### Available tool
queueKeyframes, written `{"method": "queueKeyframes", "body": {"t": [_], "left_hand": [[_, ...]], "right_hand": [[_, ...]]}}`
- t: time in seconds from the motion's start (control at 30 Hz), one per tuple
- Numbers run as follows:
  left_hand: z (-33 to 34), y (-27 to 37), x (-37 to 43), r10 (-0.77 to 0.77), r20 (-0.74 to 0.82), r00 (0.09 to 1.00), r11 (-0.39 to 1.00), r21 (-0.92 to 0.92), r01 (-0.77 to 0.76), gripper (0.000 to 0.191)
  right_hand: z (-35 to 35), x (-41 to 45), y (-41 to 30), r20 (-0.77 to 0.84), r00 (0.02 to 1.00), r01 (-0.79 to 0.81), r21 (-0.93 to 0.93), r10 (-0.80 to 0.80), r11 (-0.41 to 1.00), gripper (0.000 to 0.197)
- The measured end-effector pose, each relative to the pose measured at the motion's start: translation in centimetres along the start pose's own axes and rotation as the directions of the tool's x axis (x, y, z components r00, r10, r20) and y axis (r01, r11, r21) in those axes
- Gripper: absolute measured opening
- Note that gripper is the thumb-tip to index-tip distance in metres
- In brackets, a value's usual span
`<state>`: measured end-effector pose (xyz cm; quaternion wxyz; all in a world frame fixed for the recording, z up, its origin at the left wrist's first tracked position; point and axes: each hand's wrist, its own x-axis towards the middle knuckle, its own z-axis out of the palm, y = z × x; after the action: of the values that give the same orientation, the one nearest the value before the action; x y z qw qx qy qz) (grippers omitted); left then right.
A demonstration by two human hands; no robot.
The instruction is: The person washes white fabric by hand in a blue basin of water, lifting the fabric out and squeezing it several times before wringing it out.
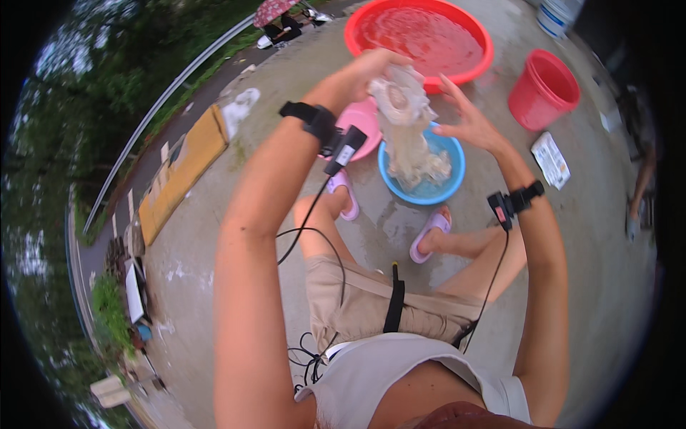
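My left hand [378, 69] grips the top of a bunched, wet, whitish sheer cloth [399, 118]. The cloth hangs down into a light-blue plastic basin [383, 174] that holds water, and its lower end lies in the basin. To the right of the cloth is my right hand [465, 120], its fingers spread and nothing in it. Beyond both hands stands a large red plastic tub [486, 45] of water. A pink basin [364, 123] sits left of the blue one, partly hidden by my left forearm and the cloth.
A red bucket [536, 99] stands at the right, with a printed packet [551, 160] on the concrete below it. A white bucket [557, 19] is farther back. A yellow board [185, 174] lies leftward. Cables run from both wrist devices. My sandalled feet flank the blue basin.
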<state>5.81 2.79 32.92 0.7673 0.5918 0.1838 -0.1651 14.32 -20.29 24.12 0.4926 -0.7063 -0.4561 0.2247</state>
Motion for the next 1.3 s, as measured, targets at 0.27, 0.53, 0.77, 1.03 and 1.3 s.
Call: {"method": "queueKeyframes", "body": {"t": [0.27, 0.53, 0.77, 1.03, 1.3], "left_hand": [[2.8, 2.2, -1.5, 0.126, -0.133, 0.983, 0.992, 0.029, -0.123, 0.031], [-1.4, 3.2, -2.8, 0.334, -0.240, 0.912, 0.942, 0.091, -0.322, 0.032], [-5.2, 3.2, -3.6, 0.346, -0.304, 0.887, 0.922, -0.063, -0.381, 0.033], [-4.2, 4.7, -4.5, 0.498, -0.625, 0.600, 0.842, 0.183, -0.508, 0.035], [-6.1, 3.0, -2.2, 0.388, -0.555, 0.736, 0.862, -0.063, -0.502, 0.033]], "right_hand": [[-4.4, 2.4, 0.7, -0.124, 0.992, -0.069, -0.409, 0.019, 0.910, 0.028], [-7.7, 1.4, -5.2, -0.269, 0.956, -0.031, -0.482, -0.114, 0.875, 0.027], [-13.1, 1.8, -4.5, -0.473, 0.881, -0.120, -0.227, -0.002, 0.966, 0.030], [-14.3, 2.0, -10.5, -0.551, 0.826, 0.004, -0.204, -0.118, 0.979, 0.032], [-14.0, -0.2, -6.7, 0.124, 0.992, 0.082, -0.771, 0.022, 0.632, 0.074]]}}
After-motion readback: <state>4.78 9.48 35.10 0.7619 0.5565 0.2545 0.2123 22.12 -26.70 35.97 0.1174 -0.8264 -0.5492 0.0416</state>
